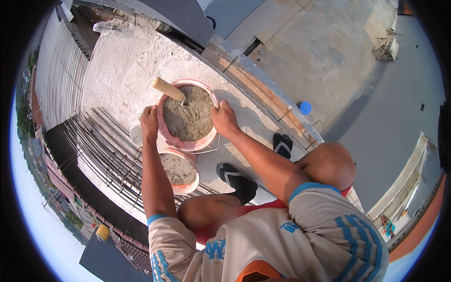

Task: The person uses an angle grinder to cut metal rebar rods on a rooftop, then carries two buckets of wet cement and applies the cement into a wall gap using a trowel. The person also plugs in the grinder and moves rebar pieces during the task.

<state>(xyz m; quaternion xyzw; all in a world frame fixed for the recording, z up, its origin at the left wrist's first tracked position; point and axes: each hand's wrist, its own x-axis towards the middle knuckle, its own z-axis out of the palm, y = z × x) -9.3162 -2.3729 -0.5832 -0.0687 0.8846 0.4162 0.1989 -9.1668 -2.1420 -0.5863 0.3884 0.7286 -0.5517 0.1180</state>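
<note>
A pinkish bucket full of wet grey mortar is held between my two hands. My left hand is closed at its left rim, and my right hand grips the rim on the right. Stuck in the mortar is a tool, likely a trowel, with a pale wooden handle; its blade is buried. Just nearer to me stands a second bucket, also containing mortar, partly overlapped by the first. Whether the held bucket rests on the floor or is lifted, I cannot tell.
Long steel rebars lie to the left, beside the roof edge. My sandalled feet are right of the buckets. A low ledge runs diagonally on the right; past it lie a blue round object and a wooden stool-like frame.
</note>
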